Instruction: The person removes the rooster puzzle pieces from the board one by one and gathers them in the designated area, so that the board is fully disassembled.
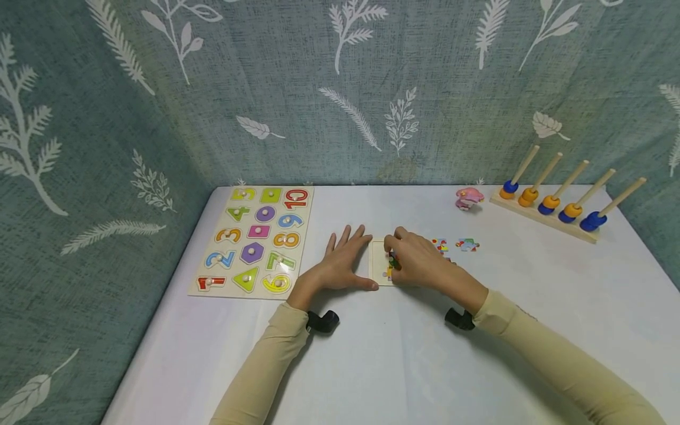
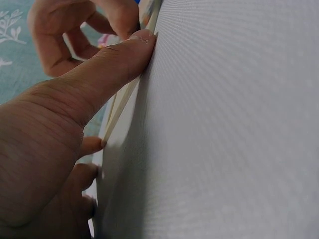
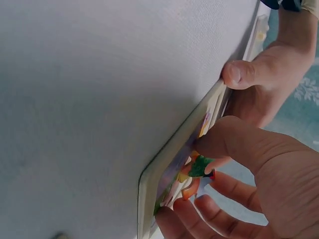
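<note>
A small jigsaw puzzle in a shallow wooden tray (image 1: 376,264) lies on the white table. My left hand (image 1: 342,265) steadies the tray's left end, fingers spread and straight; in the left wrist view its thumb (image 2: 117,62) presses the near edge. Over the tray is my right hand (image 1: 419,260), pinching a jigsaw piece (image 3: 201,167) with green and orange on it, tilted up from the tray. The right hand covers much of the assembled picture. Two loose jigsaw pieces, one red and white (image 1: 440,245) and one bluish (image 1: 467,244), lie beyond that hand.
A number-and-shape peg board (image 1: 255,289) lies at the left. Toward the back right are a pink toy figure (image 1: 469,198) and a wooden bead stacker (image 1: 544,216) with upright pegs. Patterned green fabric (image 1: 297,159) rises behind the table.
</note>
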`<state>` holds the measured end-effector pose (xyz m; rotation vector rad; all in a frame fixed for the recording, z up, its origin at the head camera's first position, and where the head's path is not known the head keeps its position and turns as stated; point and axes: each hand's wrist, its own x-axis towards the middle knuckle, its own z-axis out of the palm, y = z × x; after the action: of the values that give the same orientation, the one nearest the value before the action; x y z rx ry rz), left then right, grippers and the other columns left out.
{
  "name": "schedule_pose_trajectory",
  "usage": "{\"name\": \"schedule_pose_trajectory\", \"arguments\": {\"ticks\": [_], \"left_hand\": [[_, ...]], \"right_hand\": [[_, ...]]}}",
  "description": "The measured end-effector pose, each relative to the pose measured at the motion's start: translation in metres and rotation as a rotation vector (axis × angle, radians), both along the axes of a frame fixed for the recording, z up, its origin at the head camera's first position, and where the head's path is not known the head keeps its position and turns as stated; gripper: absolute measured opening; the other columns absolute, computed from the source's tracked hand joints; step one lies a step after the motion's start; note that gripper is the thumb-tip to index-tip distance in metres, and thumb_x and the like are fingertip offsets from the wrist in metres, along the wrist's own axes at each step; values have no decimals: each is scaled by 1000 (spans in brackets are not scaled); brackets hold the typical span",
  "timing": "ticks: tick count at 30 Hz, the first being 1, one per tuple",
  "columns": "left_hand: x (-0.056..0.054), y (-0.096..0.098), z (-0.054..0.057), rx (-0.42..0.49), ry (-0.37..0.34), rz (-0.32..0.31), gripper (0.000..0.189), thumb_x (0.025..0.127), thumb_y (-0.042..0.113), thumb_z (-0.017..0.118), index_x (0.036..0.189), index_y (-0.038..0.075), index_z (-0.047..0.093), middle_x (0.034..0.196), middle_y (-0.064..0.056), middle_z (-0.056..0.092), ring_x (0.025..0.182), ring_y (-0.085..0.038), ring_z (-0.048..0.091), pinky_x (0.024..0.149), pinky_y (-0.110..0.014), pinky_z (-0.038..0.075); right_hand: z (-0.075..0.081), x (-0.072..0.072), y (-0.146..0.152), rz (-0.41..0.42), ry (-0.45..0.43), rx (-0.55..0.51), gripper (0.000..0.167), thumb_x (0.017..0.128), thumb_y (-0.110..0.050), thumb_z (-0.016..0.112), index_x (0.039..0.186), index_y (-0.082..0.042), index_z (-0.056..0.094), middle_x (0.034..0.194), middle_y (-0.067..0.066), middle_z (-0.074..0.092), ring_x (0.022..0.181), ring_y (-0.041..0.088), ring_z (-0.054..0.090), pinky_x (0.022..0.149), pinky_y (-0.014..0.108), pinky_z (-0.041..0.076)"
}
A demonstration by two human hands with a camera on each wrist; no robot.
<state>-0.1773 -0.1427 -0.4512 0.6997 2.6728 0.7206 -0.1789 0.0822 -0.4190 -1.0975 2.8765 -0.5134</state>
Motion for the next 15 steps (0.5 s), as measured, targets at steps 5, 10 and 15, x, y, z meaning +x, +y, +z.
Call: {"name": "schedule_pose_trajectory", "arguments": {"ticks": [5,10,15], "left_hand": [[1,2,-1,5,-8,-3,112,75,59,82,160,16,23,168,-5,2,151,-28,-12,117,-49,-13],[0,3,-1,-5,-6,1,112,75,59,82,160,17,23,168,-5,2,151,-27,-12,117,-49,-13],[0,-1,-1,-15,-4,9,113,74,59,82,160,17,22,168,-4,1,151,-26,-13,117,-48,-14]], "right_hand": [[1,1,4,3,-20,-33,40,68,-11,82,105,-5,66,91,4,52,68,17,47,59,30,41],[9,1,12,22,-76,-66,40,74,-14,83,111,-3,69,100,7,57,73,18,51,65,34,45],[19,3,18,39,-70,-37,41,77,-17,83,113,-3,71,103,8,59,74,17,52,66,34,46]]}}
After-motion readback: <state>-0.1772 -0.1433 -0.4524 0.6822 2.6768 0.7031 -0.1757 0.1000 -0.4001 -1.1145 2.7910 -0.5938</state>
